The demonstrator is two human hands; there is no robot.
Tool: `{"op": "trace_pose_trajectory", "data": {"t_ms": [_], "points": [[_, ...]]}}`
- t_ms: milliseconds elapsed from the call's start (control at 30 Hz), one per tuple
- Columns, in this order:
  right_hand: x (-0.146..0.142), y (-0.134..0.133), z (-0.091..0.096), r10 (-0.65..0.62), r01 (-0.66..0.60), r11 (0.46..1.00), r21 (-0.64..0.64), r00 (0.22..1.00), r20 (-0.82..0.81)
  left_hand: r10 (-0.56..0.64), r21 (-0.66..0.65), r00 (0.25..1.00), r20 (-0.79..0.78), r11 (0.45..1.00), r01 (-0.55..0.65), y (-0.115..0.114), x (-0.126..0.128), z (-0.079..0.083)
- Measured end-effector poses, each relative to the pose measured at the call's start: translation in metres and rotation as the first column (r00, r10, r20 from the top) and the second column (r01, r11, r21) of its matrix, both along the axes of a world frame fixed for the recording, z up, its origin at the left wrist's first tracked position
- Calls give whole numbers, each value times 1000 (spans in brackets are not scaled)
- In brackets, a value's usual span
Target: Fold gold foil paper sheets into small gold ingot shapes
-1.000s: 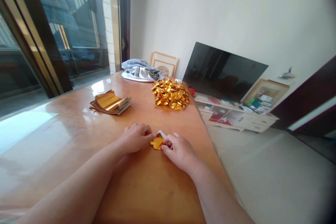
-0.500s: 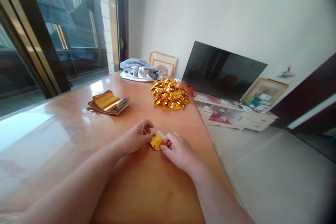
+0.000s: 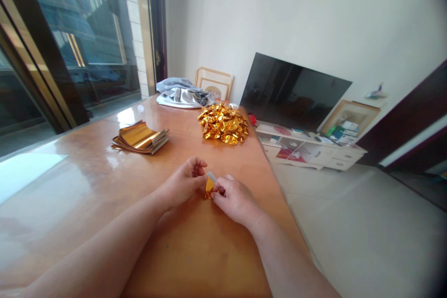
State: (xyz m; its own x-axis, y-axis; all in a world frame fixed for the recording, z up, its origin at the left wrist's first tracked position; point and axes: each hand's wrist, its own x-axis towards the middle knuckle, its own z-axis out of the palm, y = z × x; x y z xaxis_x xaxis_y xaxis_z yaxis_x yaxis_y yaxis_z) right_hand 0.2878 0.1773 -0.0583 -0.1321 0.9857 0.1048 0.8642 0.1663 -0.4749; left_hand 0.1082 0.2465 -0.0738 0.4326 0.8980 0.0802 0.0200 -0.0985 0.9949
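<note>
A small piece of gold foil paper, with a pale grey corner at its far end, is between my two hands just over the table. My right hand pinches its right side between thumb and curled fingers. At the left edge, my left hand is closed on it with thumb and bent fingers; the fingertips' exact grip is partly hidden. Beyond my hands lies a heap of crumpled-looking folded gold foil pieces. Off to the left is a stack of flat gold foil sheets, slightly curled.
The glossy wooden table has its right edge beside my right forearm. At its far end sits a grey-blue cloth bundle near leaning picture frames. A television stands on a low white cabinet beyond.
The foil paper between my hands looks narrower and more folded now. My left hand has shifted slightly to the right against it, and the whole view has moved a little.
</note>
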Motion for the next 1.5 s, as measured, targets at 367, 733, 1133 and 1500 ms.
{"op": "trace_pose_trajectory", "data": {"t_ms": [367,733,1133,1500], "points": [[2,4,-2,-12,11,999,-35,1000,-29,-57,83,992,-109,994,66,0,0,-5],[3,5,-4,-4,3,1000,-12,999,-38,259,476,698,-668,870,132,-1,-18,5],[5,8,-5,-14,13,1000,-26,998,-67,104,414,737,-668,875,252,-5,-13,7],[0,18,-10,-179,177,983,-48,983,-39,68,387,748,-660,885,261,-4,-15,3]]}}
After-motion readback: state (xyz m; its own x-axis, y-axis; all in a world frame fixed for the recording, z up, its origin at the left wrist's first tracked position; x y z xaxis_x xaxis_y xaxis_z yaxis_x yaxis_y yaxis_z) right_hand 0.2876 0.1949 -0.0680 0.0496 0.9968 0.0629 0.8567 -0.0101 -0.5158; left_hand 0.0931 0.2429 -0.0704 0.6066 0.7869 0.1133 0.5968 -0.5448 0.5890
